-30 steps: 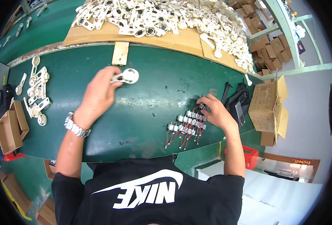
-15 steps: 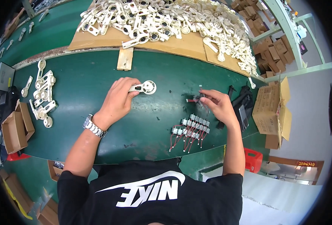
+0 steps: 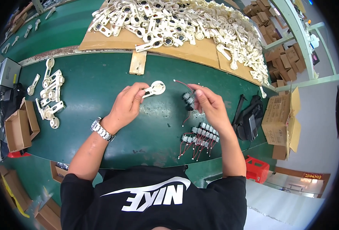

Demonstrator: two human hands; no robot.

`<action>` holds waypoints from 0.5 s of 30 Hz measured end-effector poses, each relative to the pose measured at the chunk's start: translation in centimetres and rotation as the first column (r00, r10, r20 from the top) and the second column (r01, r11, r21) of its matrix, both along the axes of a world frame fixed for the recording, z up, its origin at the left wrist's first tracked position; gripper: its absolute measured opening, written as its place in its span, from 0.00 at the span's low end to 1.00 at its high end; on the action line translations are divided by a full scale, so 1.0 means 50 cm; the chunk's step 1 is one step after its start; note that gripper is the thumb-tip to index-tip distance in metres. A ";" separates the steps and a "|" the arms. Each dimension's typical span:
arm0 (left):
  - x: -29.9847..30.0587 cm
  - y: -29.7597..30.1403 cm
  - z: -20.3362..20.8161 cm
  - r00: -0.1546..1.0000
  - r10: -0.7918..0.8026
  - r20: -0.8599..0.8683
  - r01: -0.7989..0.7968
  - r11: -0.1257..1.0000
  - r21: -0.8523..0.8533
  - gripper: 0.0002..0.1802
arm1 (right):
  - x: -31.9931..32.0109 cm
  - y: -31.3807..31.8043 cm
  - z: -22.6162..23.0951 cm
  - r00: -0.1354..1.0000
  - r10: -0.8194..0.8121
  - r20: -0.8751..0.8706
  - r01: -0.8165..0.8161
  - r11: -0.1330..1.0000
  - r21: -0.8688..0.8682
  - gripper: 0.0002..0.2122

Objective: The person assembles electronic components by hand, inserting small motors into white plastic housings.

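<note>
My left hand (image 3: 126,102) is closed on the handle end of a white plastic housing (image 3: 158,87), whose round, ring-shaped head points to the right. To its right, my right hand (image 3: 209,102) pinches small grey-and-black motors (image 3: 188,99) with thin red wires and white plugs hanging off. The fingers partly cover them, so how many are held is unclear. Below the right hand, several small silvery motors (image 3: 201,132) with red wires lie in rows on the green table (image 3: 146,142). The motors and the housing are apart.
At the back, a big heap of white housings (image 3: 169,27) lies on cardboard. A wooden block (image 3: 137,62) sits before it. A smaller group of housings (image 3: 52,92) is on the left. Beyond the right hand are a black bag (image 3: 250,119) and an open carton (image 3: 278,119).
My right hand has come left toward the housing, lifting the motors off the table. The housing in my left hand has turned slightly, its head tipping upward. The whole view has shifted a little.
</note>
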State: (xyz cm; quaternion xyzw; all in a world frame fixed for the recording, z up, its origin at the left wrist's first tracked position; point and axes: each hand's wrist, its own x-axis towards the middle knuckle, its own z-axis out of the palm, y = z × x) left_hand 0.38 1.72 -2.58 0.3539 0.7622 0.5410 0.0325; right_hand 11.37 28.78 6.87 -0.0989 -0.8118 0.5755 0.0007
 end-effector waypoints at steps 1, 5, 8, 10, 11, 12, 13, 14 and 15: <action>0.001 0.001 0.000 0.998 0.000 0.065 -0.002 0.999 0.043 0.12 | -0.003 -0.015 -0.002 0.997 0.045 -0.059 -0.042 0.997 0.063 0.16; 0.000 0.001 0.002 0.996 -0.018 0.092 0.012 0.998 0.063 0.14 | -0.012 -0.073 0.003 0.964 0.154 -0.215 -0.059 0.918 0.392 0.12; 0.000 0.000 0.004 0.991 -0.007 0.131 -0.003 0.997 0.078 0.14 | -0.021 -0.090 0.012 0.953 0.216 -0.214 -0.084 0.862 0.499 0.10; 0.001 0.002 0.008 0.985 -0.028 0.169 0.010 0.994 0.108 0.15 | -0.026 -0.089 0.000 0.942 0.223 -0.250 -0.061 0.848 0.526 0.10; 0.001 0.002 0.009 0.985 -0.025 0.169 0.007 0.994 0.107 0.15 | -0.029 -0.088 -0.005 0.931 0.229 -0.284 -0.036 0.833 0.552 0.10; 0.001 0.002 0.008 0.987 -0.027 0.158 0.011 0.994 0.105 0.14 | -0.031 -0.088 -0.008 0.931 0.230 -0.285 -0.037 0.833 0.552 0.10; 0.001 0.002 0.006 0.989 -0.030 0.146 0.015 0.995 0.102 0.14 | -0.033 -0.089 -0.011 0.931 0.214 -0.294 -0.010 0.823 0.567 0.10; 0.000 0.002 0.005 0.989 -0.029 0.146 0.014 0.995 0.102 0.14 | -0.035 -0.089 -0.011 0.932 0.199 -0.304 0.017 0.813 0.582 0.10; 0.000 0.002 0.004 0.989 -0.029 0.145 0.015 0.995 0.098 0.14 | -0.037 -0.089 -0.012 0.931 0.200 -0.305 0.016 0.813 0.582 0.10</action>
